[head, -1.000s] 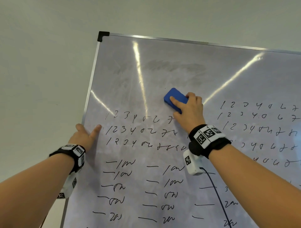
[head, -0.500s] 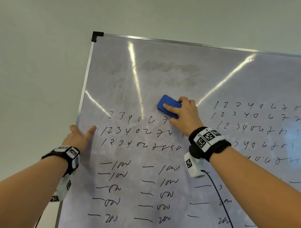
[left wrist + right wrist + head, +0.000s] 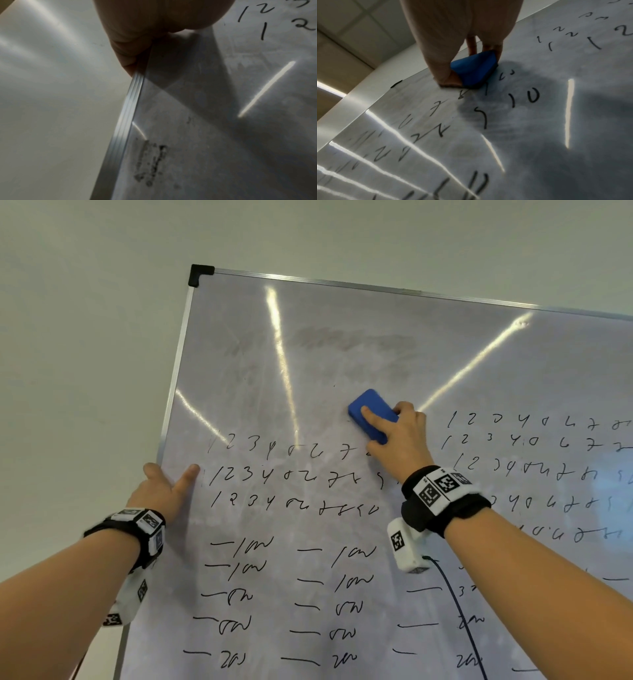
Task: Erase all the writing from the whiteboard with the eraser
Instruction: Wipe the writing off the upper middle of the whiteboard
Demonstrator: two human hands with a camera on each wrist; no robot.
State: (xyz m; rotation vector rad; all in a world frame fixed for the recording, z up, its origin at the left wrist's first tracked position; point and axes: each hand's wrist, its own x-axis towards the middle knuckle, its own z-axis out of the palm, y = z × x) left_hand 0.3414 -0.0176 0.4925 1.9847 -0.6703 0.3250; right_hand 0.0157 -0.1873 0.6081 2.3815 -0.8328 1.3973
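Observation:
A whiteboard (image 3: 342, 364) with a silver frame leans in front of me, its upper part wiped grey and smudged. Rows of black numbers (image 3: 260, 474) and dashes with scribbles (image 3: 239, 570) fill the lower left and right. My right hand (image 3: 397, 436) grips a blue eraser (image 3: 371, 414) flat against the board, just above the right end of the top number row. In the right wrist view the eraser (image 3: 474, 69) sits pinched between thumb and fingers. My left hand (image 3: 164, 487) holds the board's left frame edge (image 3: 126, 112), thumb on the front, fingers behind.
A plain pale wall (image 3: 85, 337) surrounds the board. A black plastic corner cap (image 3: 200, 273) marks the top left. A dark cable (image 3: 459, 611) hangs from the right wrist camera across the board. A ceiling shows in the right wrist view.
The eraser and right hand dipped slightly down-left towards the top number row, then came back up a little. The left hand kept its hold on the frame.

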